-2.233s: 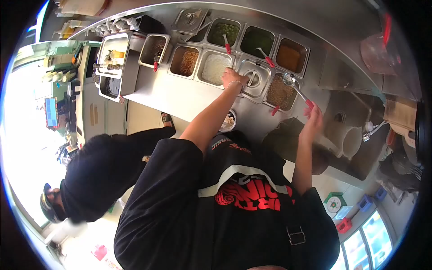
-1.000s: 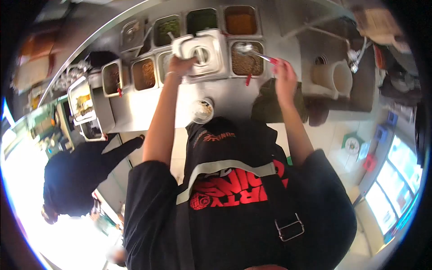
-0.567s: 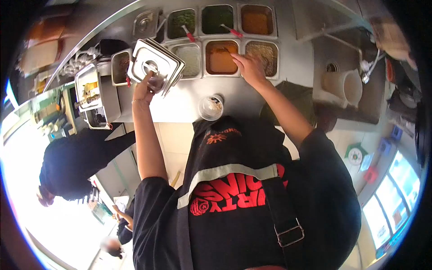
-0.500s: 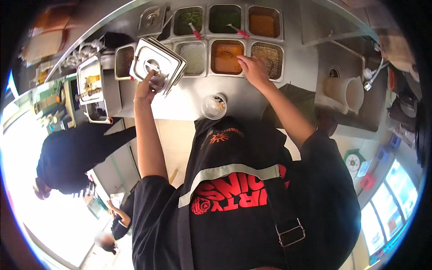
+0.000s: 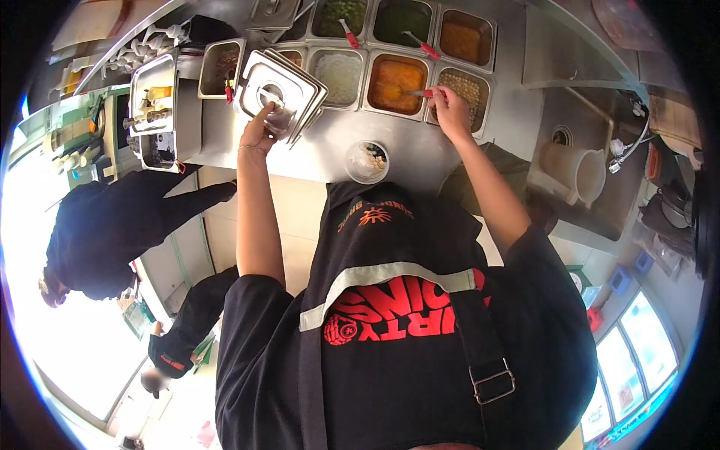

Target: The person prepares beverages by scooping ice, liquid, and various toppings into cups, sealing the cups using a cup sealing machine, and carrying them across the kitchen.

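Observation:
My left hand (image 5: 259,136) is closed on the handle of the top steel pan lid (image 5: 289,79), which lies on a tilted stack of several lids. In my right hand (image 5: 452,114) is the red handle of a spoon (image 5: 421,93); its far end dips into a steel pan of orange sauce (image 5: 386,77). Below that hand sits a pan of pale beans or chickpeas (image 5: 463,88), partly covered by it. A clear plastic cup (image 5: 366,162) stands on the counter between my forearms, with pale and dark pieces inside.
A pan of white food (image 5: 337,75) is left of the orange one. Behind are green-filled pans (image 5: 403,24) with red-handled spoons and another orange-brown pan (image 5: 466,39). At right are a dark cloth (image 5: 480,176) and a sink with a plastic jug (image 5: 574,169). Two other people are at left.
My right hand has moved slightly right, and the red spoon handle now shows in its fingers. The view has shifted, and the people at left have changed position.

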Demonstrator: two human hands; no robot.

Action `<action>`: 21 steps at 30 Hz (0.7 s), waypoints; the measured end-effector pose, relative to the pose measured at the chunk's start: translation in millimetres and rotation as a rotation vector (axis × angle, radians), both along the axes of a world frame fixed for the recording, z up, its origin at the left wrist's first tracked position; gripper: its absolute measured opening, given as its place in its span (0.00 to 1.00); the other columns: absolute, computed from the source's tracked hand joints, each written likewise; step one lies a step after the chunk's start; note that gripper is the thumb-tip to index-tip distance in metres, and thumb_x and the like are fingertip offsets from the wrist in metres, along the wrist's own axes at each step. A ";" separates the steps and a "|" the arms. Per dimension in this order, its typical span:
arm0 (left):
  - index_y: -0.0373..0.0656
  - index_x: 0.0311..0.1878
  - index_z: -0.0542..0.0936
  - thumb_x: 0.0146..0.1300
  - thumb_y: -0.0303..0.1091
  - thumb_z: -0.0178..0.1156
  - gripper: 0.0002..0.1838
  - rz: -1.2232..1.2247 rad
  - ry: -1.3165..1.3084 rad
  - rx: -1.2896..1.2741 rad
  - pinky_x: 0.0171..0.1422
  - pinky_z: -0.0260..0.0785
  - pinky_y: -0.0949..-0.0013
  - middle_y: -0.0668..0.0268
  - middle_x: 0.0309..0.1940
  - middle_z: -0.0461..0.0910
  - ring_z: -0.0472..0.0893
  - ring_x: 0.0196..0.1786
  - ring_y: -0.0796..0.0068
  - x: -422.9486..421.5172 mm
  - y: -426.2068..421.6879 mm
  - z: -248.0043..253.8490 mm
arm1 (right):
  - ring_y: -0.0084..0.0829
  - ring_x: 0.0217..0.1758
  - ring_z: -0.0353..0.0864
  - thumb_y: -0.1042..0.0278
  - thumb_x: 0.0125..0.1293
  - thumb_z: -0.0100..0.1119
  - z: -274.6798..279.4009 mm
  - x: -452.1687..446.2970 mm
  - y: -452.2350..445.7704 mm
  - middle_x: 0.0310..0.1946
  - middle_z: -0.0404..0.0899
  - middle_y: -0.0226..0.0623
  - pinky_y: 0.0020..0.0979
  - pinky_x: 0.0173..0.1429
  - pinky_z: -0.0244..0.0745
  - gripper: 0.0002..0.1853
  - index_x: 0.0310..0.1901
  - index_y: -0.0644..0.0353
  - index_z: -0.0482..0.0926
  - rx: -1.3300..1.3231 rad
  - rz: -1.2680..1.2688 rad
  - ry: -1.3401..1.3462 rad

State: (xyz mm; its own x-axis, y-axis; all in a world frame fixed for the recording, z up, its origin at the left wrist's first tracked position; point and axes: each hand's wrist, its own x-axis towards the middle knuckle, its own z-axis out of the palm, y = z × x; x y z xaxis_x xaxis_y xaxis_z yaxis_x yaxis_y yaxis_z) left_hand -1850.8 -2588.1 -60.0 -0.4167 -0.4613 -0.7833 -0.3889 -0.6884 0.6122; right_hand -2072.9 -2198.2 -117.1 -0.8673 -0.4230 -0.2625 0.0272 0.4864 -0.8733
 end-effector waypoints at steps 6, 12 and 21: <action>0.47 0.51 0.83 0.65 0.45 0.72 0.18 -0.030 -0.031 -0.053 0.48 0.76 0.59 0.57 0.52 0.82 0.84 0.48 0.66 -4.1 6.7 2.9 | 0.34 0.40 0.89 0.57 0.80 0.51 11.1 -4.8 6.2 0.33 0.89 0.37 0.35 0.49 0.80 0.17 0.53 0.61 0.82 0.018 -0.058 0.092; 0.44 0.56 0.83 0.65 0.45 0.72 0.22 -0.079 -0.056 -0.059 0.48 0.77 0.59 0.57 0.52 0.83 0.85 0.46 0.65 -7.8 3.1 -5.5 | 0.35 0.39 0.89 0.56 0.79 0.53 18.3 -4.1 6.0 0.33 0.89 0.36 0.35 0.48 0.80 0.16 0.52 0.58 0.84 0.011 -0.076 0.213; 0.28 0.49 0.83 0.64 0.36 0.73 0.20 -0.030 -0.009 -0.098 0.40 0.86 0.58 0.49 0.45 0.84 0.88 0.45 0.59 -14.3 14.6 4.3 | 0.33 0.39 0.89 0.55 0.79 0.52 30.0 -1.7 7.8 0.33 0.89 0.33 0.35 0.48 0.79 0.17 0.52 0.57 0.84 0.012 -0.190 0.173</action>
State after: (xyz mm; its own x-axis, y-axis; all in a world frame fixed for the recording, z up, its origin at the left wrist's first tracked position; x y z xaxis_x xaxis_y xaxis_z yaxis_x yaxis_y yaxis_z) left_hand -1865.1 -2573.5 -55.8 -0.4243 -0.5230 -0.7392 -0.4146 -0.6135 0.6721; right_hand -2074.6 -2190.4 -87.0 -0.9635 -0.2456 -0.1069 -0.0305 0.4971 -0.8672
